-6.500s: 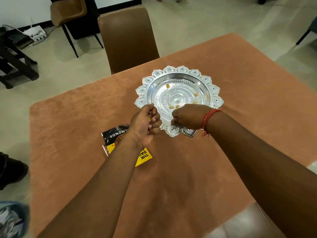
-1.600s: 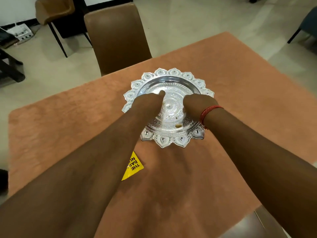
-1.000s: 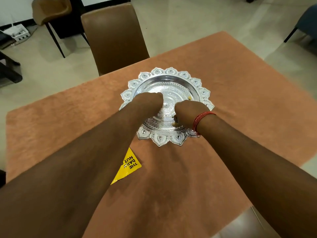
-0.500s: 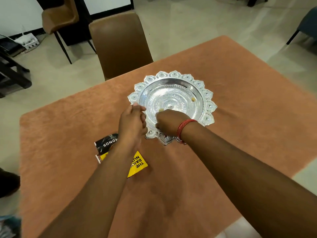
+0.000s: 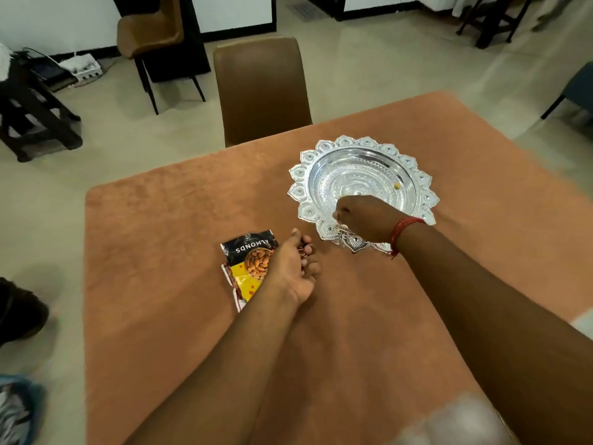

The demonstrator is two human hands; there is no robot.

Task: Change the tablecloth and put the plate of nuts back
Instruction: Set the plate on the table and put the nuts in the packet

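Note:
An ornate silver plate (image 5: 321,157) lies on the orange-brown tablecloth (image 5: 160,252), right of centre. A single pale nut (image 5: 397,185) rests in its bowl. My right hand (image 5: 365,216), a red thread round its wrist, reaches over the plate's near rim with its fingers bunched downward on a nut at their tips. My left hand (image 5: 295,268) hovers low beside the almonds packet (image 5: 250,255), fingers curled round several brown nuts. The packet lies flat on the cloth, left of the plate, partly under my left wrist.
A brown chair (image 5: 261,91) is pushed in at the table's far edge, with a second chair (image 5: 150,33) behind it. Dark furniture stands on the floor at far left and far right. A shoe (image 5: 19,313) shows by the table's left side.
My left hand has drawn back from the plate's rim toward the packet, carrying nuts. My right hand stays in the plate's near side. The view has shifted left, so the plate sits further right.

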